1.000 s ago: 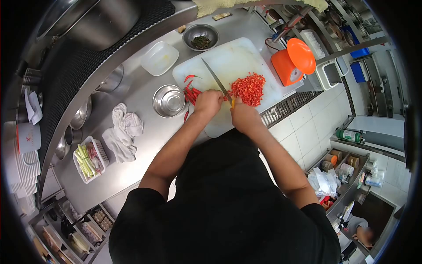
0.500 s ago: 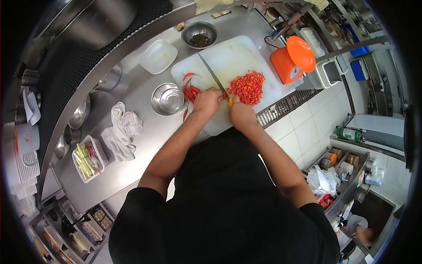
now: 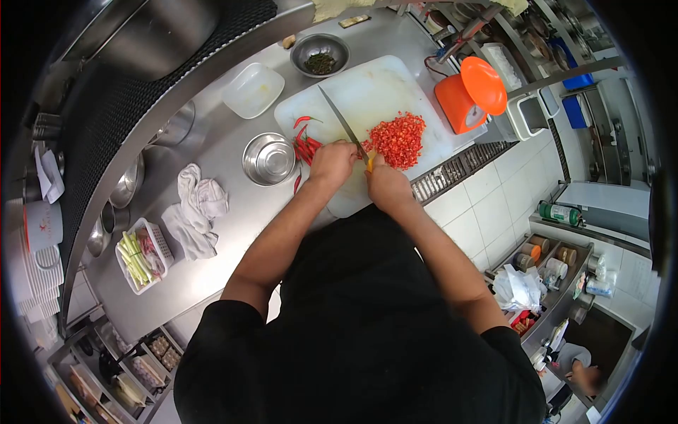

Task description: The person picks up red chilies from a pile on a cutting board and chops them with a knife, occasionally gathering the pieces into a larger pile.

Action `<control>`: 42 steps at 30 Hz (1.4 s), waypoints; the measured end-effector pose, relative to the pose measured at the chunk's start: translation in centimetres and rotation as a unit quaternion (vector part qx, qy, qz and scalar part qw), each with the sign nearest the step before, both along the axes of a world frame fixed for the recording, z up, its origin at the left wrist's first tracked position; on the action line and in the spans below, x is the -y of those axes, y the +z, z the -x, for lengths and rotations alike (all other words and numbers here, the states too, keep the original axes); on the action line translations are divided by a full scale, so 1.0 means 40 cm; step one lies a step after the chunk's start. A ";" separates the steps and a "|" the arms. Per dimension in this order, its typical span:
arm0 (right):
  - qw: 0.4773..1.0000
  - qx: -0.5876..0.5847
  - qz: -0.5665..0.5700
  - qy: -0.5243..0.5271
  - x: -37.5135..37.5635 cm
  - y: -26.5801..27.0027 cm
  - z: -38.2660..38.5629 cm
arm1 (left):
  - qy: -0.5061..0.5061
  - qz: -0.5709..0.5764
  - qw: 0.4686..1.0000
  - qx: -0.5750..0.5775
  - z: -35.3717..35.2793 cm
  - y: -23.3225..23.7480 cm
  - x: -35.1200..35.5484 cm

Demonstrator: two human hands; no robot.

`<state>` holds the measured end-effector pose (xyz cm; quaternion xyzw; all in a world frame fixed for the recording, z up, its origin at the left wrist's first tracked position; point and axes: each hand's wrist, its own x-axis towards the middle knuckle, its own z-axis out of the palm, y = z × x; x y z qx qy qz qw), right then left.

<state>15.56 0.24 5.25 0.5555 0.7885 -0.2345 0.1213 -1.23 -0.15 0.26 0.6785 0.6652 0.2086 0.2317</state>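
My right hand (image 3: 388,182) is wrapped round the yellow handle of a long knife (image 3: 340,119), whose blade points up and left over the white cutting board (image 3: 374,78). Left of the blade, my left hand (image 3: 334,164) has its fingers curled down on the board beside whole red chilies (image 3: 305,145); whatever lies under its fingertips is too hidden to make out. A heap of chopped red chili (image 3: 397,140) sits on the board right of the knife. One whole chili lies apart near the board's left edge.
A steel bowl (image 3: 269,159) and white tub (image 3: 253,90) stand left of the board. Behind is a bowl of dark green bits (image 3: 320,56). An orange scale (image 3: 460,102) stands right. Cloths (image 3: 195,212) and a vegetable basket (image 3: 144,256) lie left. A person (image 3: 575,364) is at lower right.
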 end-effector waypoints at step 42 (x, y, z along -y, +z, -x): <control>1.000 -0.001 0.003 0.015 -0.011 0.058 0.012 | 0.040 -0.007 0.999 0.008 0.014 -0.029 0.021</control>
